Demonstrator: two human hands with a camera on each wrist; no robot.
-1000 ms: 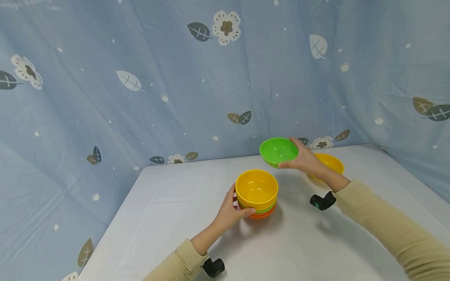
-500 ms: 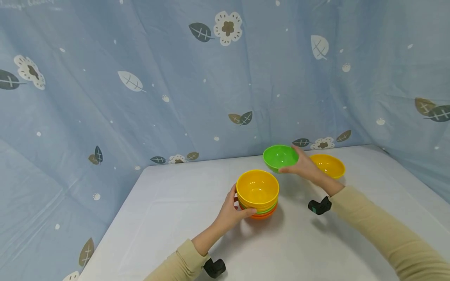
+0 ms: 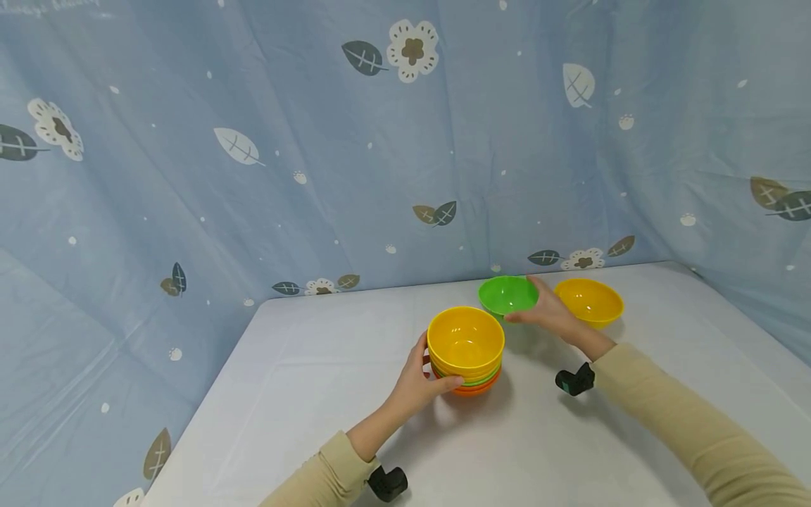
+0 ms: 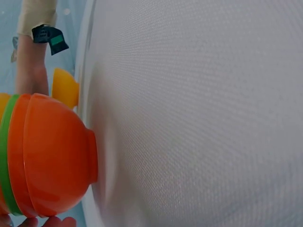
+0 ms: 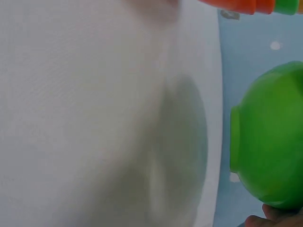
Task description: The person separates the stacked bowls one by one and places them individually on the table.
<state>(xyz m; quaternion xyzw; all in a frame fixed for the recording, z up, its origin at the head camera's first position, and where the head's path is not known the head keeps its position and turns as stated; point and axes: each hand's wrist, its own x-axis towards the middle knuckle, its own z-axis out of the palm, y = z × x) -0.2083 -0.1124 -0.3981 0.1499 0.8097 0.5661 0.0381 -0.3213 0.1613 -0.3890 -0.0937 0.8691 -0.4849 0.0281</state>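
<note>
A stack of nested bowls stands mid-table, yellow on top, green and orange rims below; the lowest orange bowl shows in the left wrist view. Around the stack's near left side my left hand grips it, thumb across the front. A single green bowl is held by its right side in my right hand, behind and right of the stack. From the right wrist, that green bowl appears tilted over, its foot apart from the tabletop. Whether the stack's base touches the cloth is hard to tell.
Right of my right hand a yellow bowl sits on the white-covered table. A blue curtain with leaf prints hangs along the table's back edge. Black wrist devices stick out beneath both sleeves.
My right hand has come down with the green bowl, toward the table and slightly right, uncovering more of the yellow bowl. My left hand and the stack have stayed put.
</note>
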